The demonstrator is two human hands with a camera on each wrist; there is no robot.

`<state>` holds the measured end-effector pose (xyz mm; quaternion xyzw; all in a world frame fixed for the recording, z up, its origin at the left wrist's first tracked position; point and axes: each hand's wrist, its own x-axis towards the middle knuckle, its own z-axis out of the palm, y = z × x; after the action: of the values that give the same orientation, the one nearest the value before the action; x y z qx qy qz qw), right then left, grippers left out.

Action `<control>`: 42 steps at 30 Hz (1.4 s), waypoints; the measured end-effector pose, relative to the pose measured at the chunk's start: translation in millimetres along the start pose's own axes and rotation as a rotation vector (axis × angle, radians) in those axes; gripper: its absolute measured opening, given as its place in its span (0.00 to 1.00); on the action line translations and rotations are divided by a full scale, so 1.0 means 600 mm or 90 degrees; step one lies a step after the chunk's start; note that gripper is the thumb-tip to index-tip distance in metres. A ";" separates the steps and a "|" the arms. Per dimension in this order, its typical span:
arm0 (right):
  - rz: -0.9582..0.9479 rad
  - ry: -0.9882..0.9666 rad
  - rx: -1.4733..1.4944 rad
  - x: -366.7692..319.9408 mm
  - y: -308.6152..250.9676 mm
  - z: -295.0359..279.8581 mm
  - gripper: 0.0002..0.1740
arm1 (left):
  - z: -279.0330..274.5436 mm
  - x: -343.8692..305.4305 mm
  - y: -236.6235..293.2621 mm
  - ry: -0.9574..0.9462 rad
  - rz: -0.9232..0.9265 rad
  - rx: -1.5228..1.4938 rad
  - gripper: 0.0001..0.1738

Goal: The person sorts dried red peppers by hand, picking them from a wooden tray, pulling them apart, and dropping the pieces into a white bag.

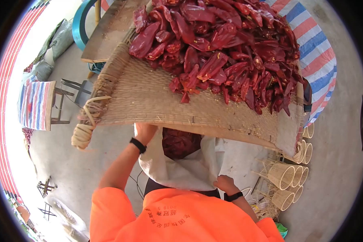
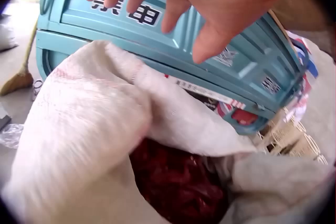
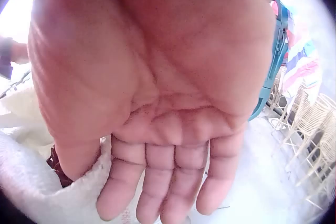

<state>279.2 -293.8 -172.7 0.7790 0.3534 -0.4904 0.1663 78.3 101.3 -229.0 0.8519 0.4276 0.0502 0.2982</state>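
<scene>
A whitish cloth sack (image 1: 185,171) stands open before the person, with dark red dried chili peppers (image 1: 182,143) inside. Above it spreads a woven tray (image 1: 157,99) heaped with dried red chilies (image 1: 226,44). My left hand (image 1: 146,132) is at the sack's left side, its fingertips hidden beneath the tray in the head view. In the left wrist view, that hand (image 2: 194,3) hovers over the sack mouth, fingers spread and holding nothing. At the sack's right edge is my right hand (image 1: 226,183). Its fingers (image 3: 173,182) hang extended outside the sack while its thumb reaches behind the rim.
A teal machine with panels (image 2: 152,29) stands behind the sack. Several cone-shaped wicker baskets (image 1: 282,175) line the right side. Striped sheeting (image 1: 310,48) lies beyond the tray. At left are a stool with striped cloth (image 1: 38,105) and small folding stools (image 1: 46,187).
</scene>
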 end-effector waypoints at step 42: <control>-0.436 0.769 0.666 -0.186 -0.202 -0.497 0.15 | -0.161 -0.220 0.183 -0.198 0.071 -0.474 0.17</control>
<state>355.4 -72.6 74.7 0.7331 0.3254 -0.1157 -0.5859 39.1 -4.0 -67.5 0.7050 0.2835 0.0881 0.6441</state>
